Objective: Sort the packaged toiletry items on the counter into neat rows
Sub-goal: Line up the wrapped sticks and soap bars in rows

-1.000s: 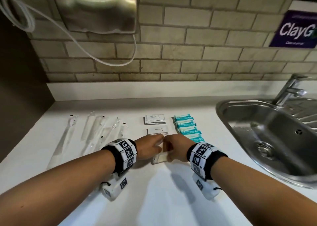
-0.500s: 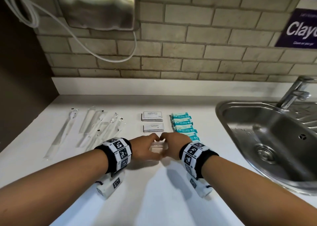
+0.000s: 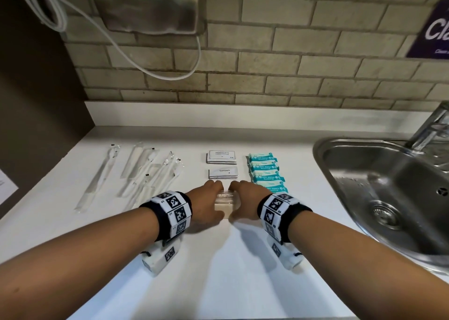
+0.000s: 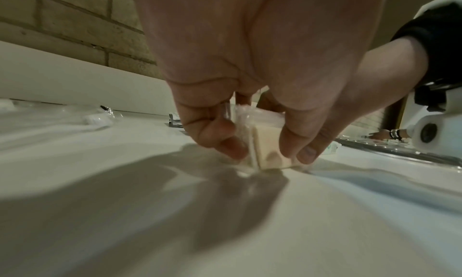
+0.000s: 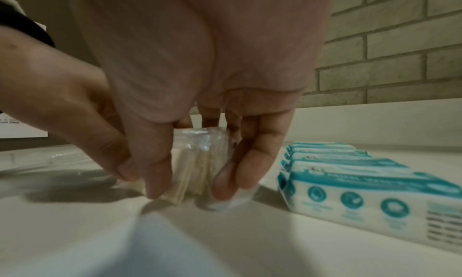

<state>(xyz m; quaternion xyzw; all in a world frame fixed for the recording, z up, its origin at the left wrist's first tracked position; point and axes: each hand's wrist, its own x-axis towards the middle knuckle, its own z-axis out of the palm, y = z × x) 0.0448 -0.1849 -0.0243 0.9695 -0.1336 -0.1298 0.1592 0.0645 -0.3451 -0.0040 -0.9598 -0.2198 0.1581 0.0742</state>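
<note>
Arms: both bare, no sleeves.
Left wrist band [image 3: 171, 214]: black cuff with a ring of white squares on it; each square has a black blocky pattern.
Right wrist band [image 3: 279, 210]: the same black cuff with white patterned squares.
Left camera [image 3: 161, 257]: small white box under the wrist, with one black patterned sticker.
Right camera [image 3: 286, 256]: small white box with a round dark lens and a sticker.

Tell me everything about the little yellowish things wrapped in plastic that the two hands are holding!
The soap bars look like pale cream slabs, each sealed in crinkly clear plastic. Several stand on edge, side by side, on the white counter, just in front of the toothpaste packet and left of the teal packs. The left hand and right hand squeeze them together from both sides, fingertips down near the counter.
</note>
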